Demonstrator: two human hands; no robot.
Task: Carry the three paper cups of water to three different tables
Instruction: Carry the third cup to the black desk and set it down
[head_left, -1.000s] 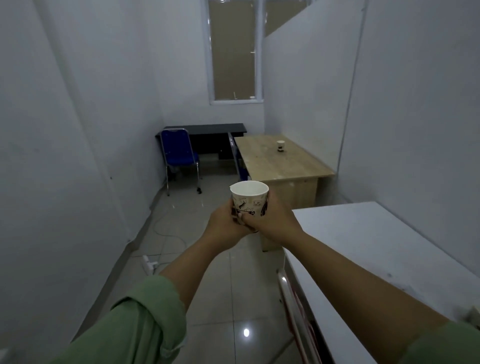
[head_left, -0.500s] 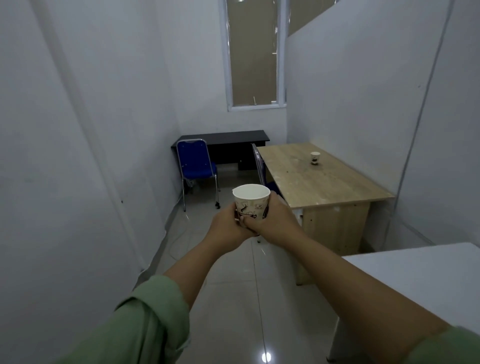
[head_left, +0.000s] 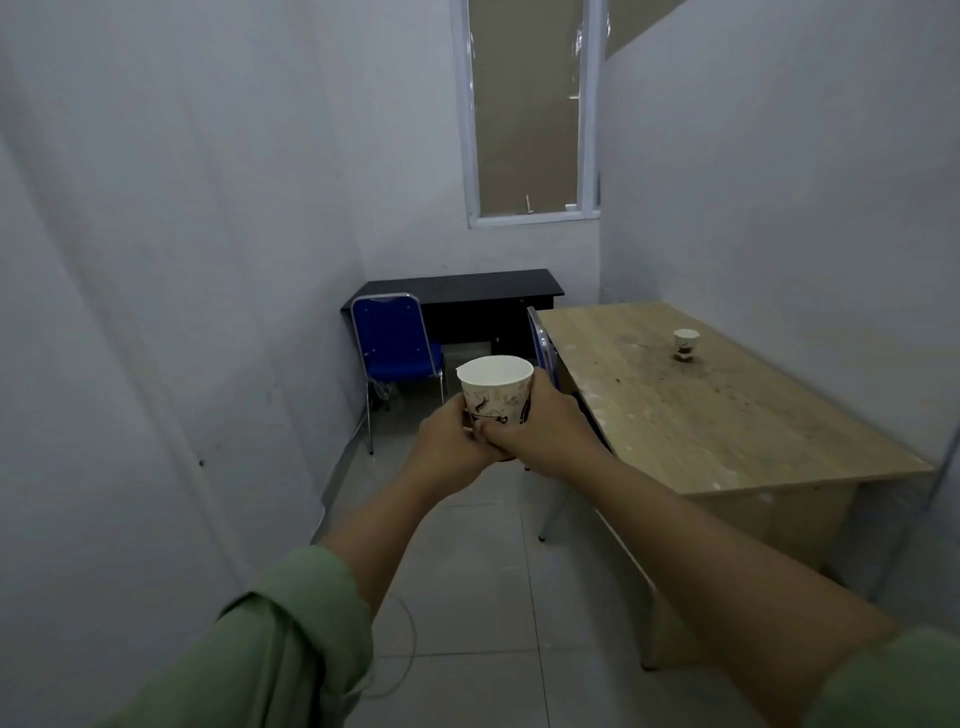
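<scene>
I see both hands wrapped around one upright paper cup (head_left: 494, 392) out in front, above the tiled floor: left hand (head_left: 451, 447) cupping its base, right hand (head_left: 540, 428) gripping its side. A second cup (head_left: 684, 343) stands on the wooden table (head_left: 727, 431) to the right; a black desk (head_left: 462, 288) sits beyond.

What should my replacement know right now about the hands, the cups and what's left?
Left hand and right hand: both wrapped around one paper cup, held upright in front of the chest.
Second cup: already standing on the wooden table.
Black desk at the far wall: no cup on it that I can see.
Third cup: not in view.
Left: set the held cup on a table with no cup, probably the black desk.
</scene>
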